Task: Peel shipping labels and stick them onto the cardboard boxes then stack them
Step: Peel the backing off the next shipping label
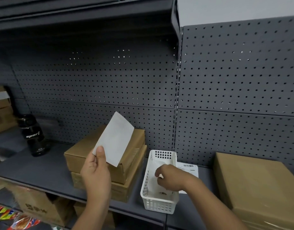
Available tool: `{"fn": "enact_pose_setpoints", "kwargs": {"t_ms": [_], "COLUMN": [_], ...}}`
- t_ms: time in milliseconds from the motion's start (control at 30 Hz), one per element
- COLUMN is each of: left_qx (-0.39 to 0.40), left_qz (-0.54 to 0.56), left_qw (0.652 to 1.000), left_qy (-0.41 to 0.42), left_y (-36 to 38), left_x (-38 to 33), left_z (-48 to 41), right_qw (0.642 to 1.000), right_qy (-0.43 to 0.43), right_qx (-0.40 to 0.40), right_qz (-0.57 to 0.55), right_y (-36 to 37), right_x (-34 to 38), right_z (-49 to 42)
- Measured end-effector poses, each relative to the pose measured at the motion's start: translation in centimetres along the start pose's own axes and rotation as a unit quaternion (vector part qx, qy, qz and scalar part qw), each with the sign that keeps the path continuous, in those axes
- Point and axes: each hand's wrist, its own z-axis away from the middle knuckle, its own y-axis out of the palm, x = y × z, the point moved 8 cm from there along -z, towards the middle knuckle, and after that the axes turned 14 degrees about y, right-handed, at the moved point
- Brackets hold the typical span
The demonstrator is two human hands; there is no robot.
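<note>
My left hand (pixel 95 173) holds up a blank whitish label sheet (pixel 114 138) by its lower corner, in front of two stacked cardboard boxes (pixel 126 165). My right hand (pixel 169 177) reaches down into a white plastic basket (pixel 157 205); its fingers are curled over white paper lying inside, and whether they grip it I cannot tell. A printed shipping label (pixel 189 168) with a barcode lies flat on the shelf just behind the basket. Another stack of cardboard boxes (pixel 259 185) stands at the right.
A black sport bottle (pixel 35 135) stands at the left of the grey shelf (pixel 43 168). More cardboard boxes (pixel 1 112) sit at the far left. A perforated back panel (pixel 234 80) closes the rear. Below the shelf are a carton (pixel 41 208) and colourful packets (pixel 15 218).
</note>
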Motion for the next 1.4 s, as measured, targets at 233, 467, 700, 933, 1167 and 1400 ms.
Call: {"fn": "enact_pose_setpoints", "kwargs": {"t_ms": [233,467,700,933,1167,1400], "left_qx": [0.03,0.075,0.148,0.242,0.392,0.531], "left_qz": [-0.026,-0.031,-0.058,-0.048,-0.055,-0.036], "left_qw": [0.999,0.997,0.987,0.969,0.914,0.843], "left_qy": [0.02,-0.004,0.014,0.017,0.089,0.072], "left_y": [2.1,6.2,11.6,18.6,23.7,26.4], "left_x": [-0.6,0.7,0.7,-1.0,-1.7,-1.7], "left_z": [1.9,5.0,9.6,17.1,24.6,28.6], "right_qw": [0.969,0.853,0.775,0.697,0.704,0.742], "right_qy": [-0.014,-0.002,-0.018,-0.022,-0.015,-0.011], "right_qx": [-0.067,-0.112,-0.159,-0.092,-0.097,-0.169], "right_qz": [-0.237,-0.511,-0.611,-0.711,-0.704,-0.648], "right_y": [-1.9,-5.0,-7.1,-7.4,-8.0,-9.3], "right_x": [-3.4,-8.7,-14.7,-18.7,-22.6,-27.1], "right_z": [2.2,6.3,9.5,11.6,13.4,15.5]}}
